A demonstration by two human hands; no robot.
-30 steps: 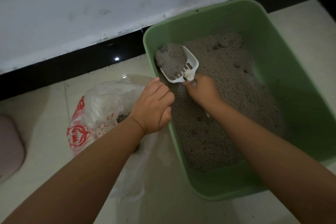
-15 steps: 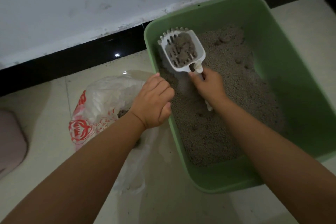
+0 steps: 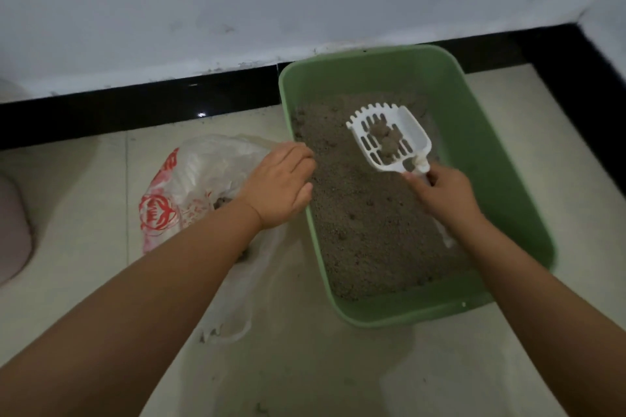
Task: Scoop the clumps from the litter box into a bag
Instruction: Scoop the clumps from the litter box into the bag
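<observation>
A green litter box (image 3: pixel 481 145) full of grey litter (image 3: pixel 366 230) stands on the tiled floor by the wall. My right hand (image 3: pixel 443 193) grips the handle of a white slotted scoop (image 3: pixel 403 145), held above the litter with a few dark clumps (image 3: pixel 386 140) in it. My left hand (image 3: pixel 281 186) is at the box's left rim with curled fingers, holding the edge of a clear plastic bag (image 3: pixel 200 173) with red print. The bag lies on the floor left of the box, with some clumps inside.
A black skirting strip (image 3: pixel 135 112) runs along the white wall behind the box. A pinkish rounded object (image 3: pixel 13 230) sits at the far left edge. Bits of litter are scattered on the floor tiles near the bag.
The scoop rose out of the litter at the box's far left, shed the loose litter and moved right; only a few clumps stay in it. My left hand stayed at the rim.
</observation>
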